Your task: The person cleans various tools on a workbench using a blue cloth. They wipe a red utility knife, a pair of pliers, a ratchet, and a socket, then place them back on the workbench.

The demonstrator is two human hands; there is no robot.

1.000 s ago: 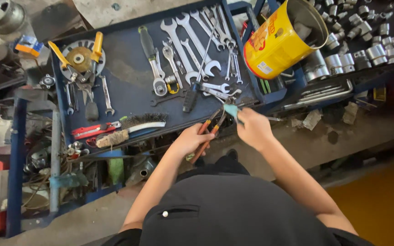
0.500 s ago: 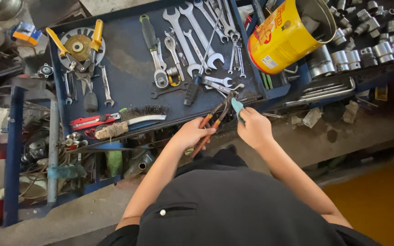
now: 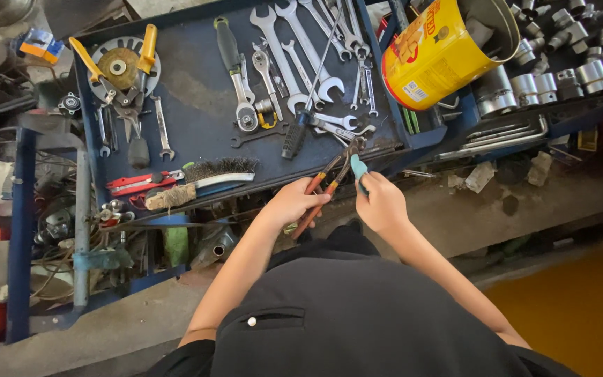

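My left hand (image 3: 293,204) is closed around the orange handles of a pair of pliers (image 3: 328,178), whose jaws point up toward the front edge of the blue tool tray (image 3: 197,112). Beside it, my right hand (image 3: 381,203) pinches a small teal piece (image 3: 359,167) right next to the plier jaws. Both hands hover just in front of the tray's near edge, below a row of wrenches (image 3: 301,49) and a black-handled screwdriver (image 3: 294,136).
A yellow tin bucket (image 3: 441,49) stands at the tray's right end, with chrome sockets (image 3: 560,63) beyond it. A wire brush (image 3: 200,178), a red cutter (image 3: 137,184), a ratchet (image 3: 235,70) and yellow-handled snips (image 3: 116,70) lie on the tray. Cluttered shelves sit below left.
The view has shifted slightly. My hands stay together at the tray's front edge, still holding the pliers and the teal piece.
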